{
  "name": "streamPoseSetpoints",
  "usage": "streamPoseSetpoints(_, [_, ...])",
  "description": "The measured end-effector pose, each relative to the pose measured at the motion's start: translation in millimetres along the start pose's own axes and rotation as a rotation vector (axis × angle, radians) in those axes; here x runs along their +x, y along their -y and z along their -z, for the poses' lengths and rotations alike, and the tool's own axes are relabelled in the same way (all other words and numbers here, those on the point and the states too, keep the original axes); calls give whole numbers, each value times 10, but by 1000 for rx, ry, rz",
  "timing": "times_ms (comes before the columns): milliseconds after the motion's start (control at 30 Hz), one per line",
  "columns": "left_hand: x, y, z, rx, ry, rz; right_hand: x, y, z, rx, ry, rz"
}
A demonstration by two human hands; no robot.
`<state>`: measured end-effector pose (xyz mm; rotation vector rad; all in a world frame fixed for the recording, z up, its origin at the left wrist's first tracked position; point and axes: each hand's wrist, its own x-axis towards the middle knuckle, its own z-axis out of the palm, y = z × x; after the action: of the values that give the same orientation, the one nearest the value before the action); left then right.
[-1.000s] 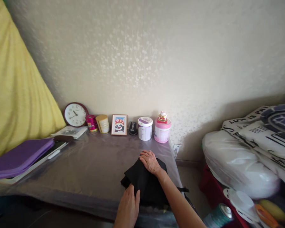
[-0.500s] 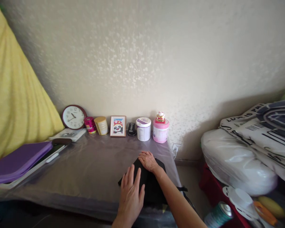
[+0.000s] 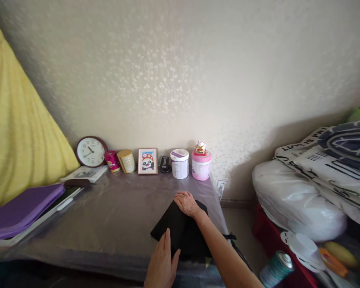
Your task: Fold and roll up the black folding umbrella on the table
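A piece of black cloth (image 3: 171, 220), partly folded, lies at the front right of the table. My right hand (image 3: 186, 203) rests flat on its far edge with the fingers stretched out. At the near left side of the cloth is my left hand (image 3: 162, 260), its fingers extended and the thumb apart, touching or just above the fabric. The right forearm covers part of the cloth, so its full shape is hidden.
Along the wall stand a clock (image 3: 91, 151), a picture frame (image 3: 148, 161), a purple-lidded tub (image 3: 179, 164) and a pink tub (image 3: 201, 166). Purple folders (image 3: 24, 212) lie at the left of the table (image 3: 102, 220). A spray can (image 3: 277, 268) stands right of the table.
My left hand has moved down toward the near edge, and its fingers are closer together. More of the cloth's left part shows. The right hand has stayed in place.
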<state>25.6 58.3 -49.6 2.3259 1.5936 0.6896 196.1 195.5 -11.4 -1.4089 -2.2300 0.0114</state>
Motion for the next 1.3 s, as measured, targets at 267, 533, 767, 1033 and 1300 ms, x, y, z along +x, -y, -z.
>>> streamPoseSetpoints(267, [-8, 27, -70, 8, -34, -10, 72, -65, 189, -52, -119, -250])
streamPoseSetpoints(533, [-31, 53, -116, 48, -110, -61, -305, 312, 209, 78, -101, 57])
streamPoseSetpoints(767, [-60, 28, -90, 92, -147, -87, -402, -9, 390, 137, -331, -378])
streamPoseSetpoints(1033, [-79, 8, -133, 170, -265, -140, -1205, -106, 599, 497, -301, -840])
streamPoseSetpoints(1300, [-87, -21, -120, 195, -297, -134, -1384, 270, 563, 668, -244, -827])
